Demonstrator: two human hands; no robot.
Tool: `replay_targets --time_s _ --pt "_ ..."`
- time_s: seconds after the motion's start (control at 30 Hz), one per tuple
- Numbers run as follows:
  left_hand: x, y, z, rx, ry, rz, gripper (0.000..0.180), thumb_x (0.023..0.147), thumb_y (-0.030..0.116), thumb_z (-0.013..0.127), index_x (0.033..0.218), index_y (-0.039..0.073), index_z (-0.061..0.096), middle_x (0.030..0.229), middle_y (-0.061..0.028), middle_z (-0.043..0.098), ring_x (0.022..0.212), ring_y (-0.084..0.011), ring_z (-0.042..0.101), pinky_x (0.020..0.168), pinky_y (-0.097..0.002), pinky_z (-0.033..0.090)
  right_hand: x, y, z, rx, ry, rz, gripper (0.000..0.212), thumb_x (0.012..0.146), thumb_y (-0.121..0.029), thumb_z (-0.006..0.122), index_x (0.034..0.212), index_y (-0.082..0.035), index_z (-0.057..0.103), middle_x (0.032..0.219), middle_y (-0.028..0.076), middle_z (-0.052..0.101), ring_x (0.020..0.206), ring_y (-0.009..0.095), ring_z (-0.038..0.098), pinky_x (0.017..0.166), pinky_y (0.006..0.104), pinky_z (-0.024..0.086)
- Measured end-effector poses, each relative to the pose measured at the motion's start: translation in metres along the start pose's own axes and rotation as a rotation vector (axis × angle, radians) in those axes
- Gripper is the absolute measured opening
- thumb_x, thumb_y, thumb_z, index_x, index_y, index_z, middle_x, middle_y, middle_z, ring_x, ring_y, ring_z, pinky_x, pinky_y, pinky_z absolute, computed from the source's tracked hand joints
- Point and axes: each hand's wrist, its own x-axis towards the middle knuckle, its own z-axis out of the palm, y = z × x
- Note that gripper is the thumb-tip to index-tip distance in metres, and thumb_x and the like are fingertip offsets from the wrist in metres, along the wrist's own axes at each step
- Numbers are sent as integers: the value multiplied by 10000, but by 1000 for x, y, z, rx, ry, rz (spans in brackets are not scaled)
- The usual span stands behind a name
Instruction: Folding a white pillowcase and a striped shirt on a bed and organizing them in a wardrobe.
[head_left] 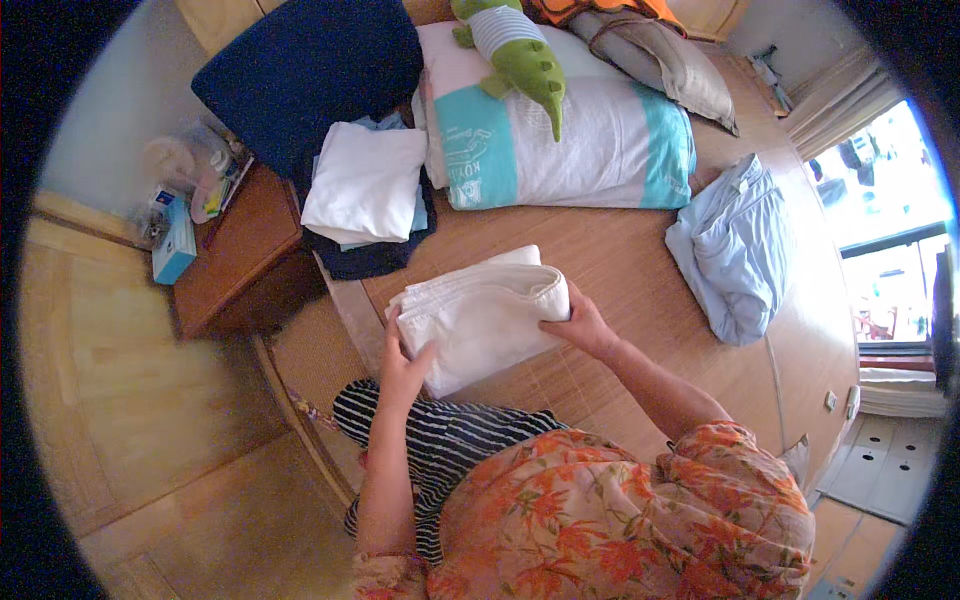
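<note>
- Near the bed's [640, 290] left edge, on the woven mat, I've got a folded white cloth [480, 318] between both hands.
- My left hand [400, 365] sits at the cloth's lower-left corner, fingers spread flat on top with the thumb under the edge, so it's pinching the fabric, not just resting.
- My right hand [582, 325] is on the opposite side, at the rounded folded end, fingers curled around it and closed on the cloth.
- The cloth's long axis runs from lower left up to the right, pretty much hand to hand, so neither hand is nearer; each has its own end.
- A striped black-and-white garment [440, 440] lies right below the cloth, toward my body, partly under my left forearm.
- Further up along the same left edge there's a stack of folded clothes [365, 190] with a white piece on top, well apart from what I'm holding.
- Behind that stack are a dark blue pillow [310, 70] and a rolled white-and-teal blanket [570, 140] with a green plush crocodile [520, 55] on it.
- A crumpled light blue garment [735, 250] is over by the bed's right edge.
- A wooden nightstand [240, 255] stands just off the left edge.
</note>
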Motion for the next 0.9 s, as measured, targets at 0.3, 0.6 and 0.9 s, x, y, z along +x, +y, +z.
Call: replay_targets --time_s 0.3,0.6,0.9 --pt "19 11 3 344 147 49 732 732 164 759 1370 45 422 1426 -261 378 1323 -385 385 1097 -415 302 14 -18 7 82 110 -155 947 669 -72 777 1467 -65 266 1462 139 343 1368 301 308 1107 388 312" --pt "8 12 -7 301 189 -78 462 756 146 742 1156 7 555 1429 -232 400 1325 -378 379 1079 -428 315 29 -63 6 -362 153 -242 802 711 -37 728 1417 -116 356 1359 155 468 1245 284 476 1022 380 413" --pt "58 18 -1 247 107 223 300 878 115 593 1121 -53 541 1303 -222 517 1246 -385 452 1008 -415 376 52 -24 -3 7 90 -16 590 767 17 672 1308 -56 449 1168 59 569 1091 159 536 934 322 457"
